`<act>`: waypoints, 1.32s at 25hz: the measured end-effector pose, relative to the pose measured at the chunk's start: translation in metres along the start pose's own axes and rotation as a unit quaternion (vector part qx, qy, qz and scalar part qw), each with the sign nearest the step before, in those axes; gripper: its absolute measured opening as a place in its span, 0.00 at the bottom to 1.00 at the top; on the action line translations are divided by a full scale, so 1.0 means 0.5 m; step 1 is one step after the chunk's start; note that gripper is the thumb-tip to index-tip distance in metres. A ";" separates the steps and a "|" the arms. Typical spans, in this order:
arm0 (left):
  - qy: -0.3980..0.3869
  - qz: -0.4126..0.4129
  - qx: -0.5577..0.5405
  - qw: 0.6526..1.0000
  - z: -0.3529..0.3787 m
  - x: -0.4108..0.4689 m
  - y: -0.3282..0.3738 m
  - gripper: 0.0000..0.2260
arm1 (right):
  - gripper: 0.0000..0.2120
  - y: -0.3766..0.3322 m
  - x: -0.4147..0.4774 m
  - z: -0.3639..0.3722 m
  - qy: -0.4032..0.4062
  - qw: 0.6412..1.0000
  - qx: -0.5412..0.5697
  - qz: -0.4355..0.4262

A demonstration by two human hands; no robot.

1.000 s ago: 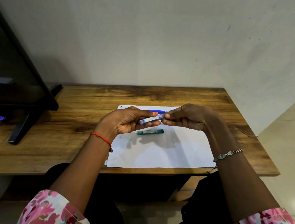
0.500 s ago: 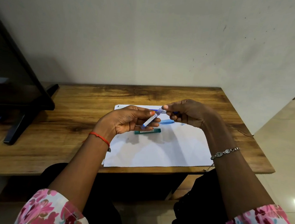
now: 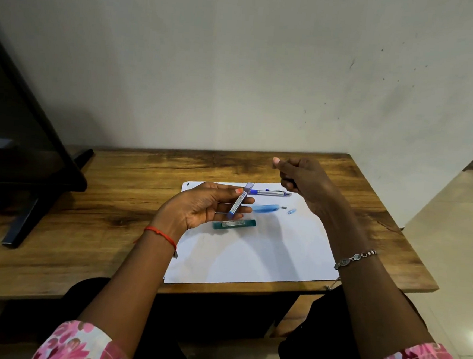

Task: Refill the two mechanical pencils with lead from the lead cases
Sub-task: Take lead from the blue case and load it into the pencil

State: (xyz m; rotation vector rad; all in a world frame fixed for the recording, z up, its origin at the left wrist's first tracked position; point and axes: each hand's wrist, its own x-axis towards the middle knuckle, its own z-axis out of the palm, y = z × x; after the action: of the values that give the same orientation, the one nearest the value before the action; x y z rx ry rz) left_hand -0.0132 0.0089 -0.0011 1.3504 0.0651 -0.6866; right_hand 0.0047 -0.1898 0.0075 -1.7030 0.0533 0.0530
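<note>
No lettering comes through here. A pale label runs along the green lead case [image 3: 234, 224], too small to read, and the printed strip on the clear lead case [image 3: 239, 200] in the left hand [image 3: 199, 207] is blurred as well.

Surface: brown wooden surface [image 3: 115, 198] with dark grain, its far edge against a pale wall.
Left: black monitor stand foot [image 3: 22, 219] rests on it.
Centre-right: white paper sheet [image 3: 266, 252] lies flat and reaches the near edge.
On sheet: dark green rectangular lead case [image 3: 234, 224] lies nearest, then the light blue pencil barrel [image 3: 264, 208], with the blue-and-silver mechanical pencil [image 3: 271, 193] farthest.
</note>
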 end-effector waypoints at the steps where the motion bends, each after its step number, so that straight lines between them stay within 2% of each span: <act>1: -0.002 0.005 0.002 1.000 0.000 0.001 -0.001 0.07 | 0.09 0.000 0.000 0.001 0.000 1.000 -0.004 -0.009; 4: -0.008 0.018 0.009 1.000 0.001 0.005 0.000 0.07 | 0.09 0.001 -0.001 0.006 -0.028 0.999 0.003 -0.016; 9: 0.000 0.016 0.005 1.000 0.003 0.003 0.003 0.07 | 0.09 -0.002 -0.005 -0.001 -0.056 0.998 -0.023 0.024; 16: 0.019 -0.004 0.039 0.999 0.005 0.000 0.007 0.07 | 0.10 0.011 -0.005 0.011 -0.165 0.982 -0.047 0.080; 19: 0.030 -0.006 0.061 0.998 0.002 0.002 0.007 0.06 | 0.05 0.019 -0.003 0.012 -0.168 0.978 -0.024 0.117; 22: 0.043 -0.010 0.055 0.998 0.008 -0.002 0.011 0.05 | 0.09 0.023 -0.003 0.014 -0.177 0.970 0.007 0.168; 25: 0.053 -0.010 0.050 0.997 0.016 -0.008 0.015 0.04 | 0.06 0.026 -0.002 0.020 -0.180 0.959 0.069 0.208; 33: 0.071 -0.028 0.030 0.997 0.019 -0.009 0.020 0.04 | 0.04 0.029 -0.001 0.020 -0.183 0.944 0.121 0.246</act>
State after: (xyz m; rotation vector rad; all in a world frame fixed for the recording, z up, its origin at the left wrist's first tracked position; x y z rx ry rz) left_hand -0.0151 0.0025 0.0118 1.4588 0.1983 -0.6432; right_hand 0.0033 -0.1816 -0.0080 -1.3751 0.1996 0.7068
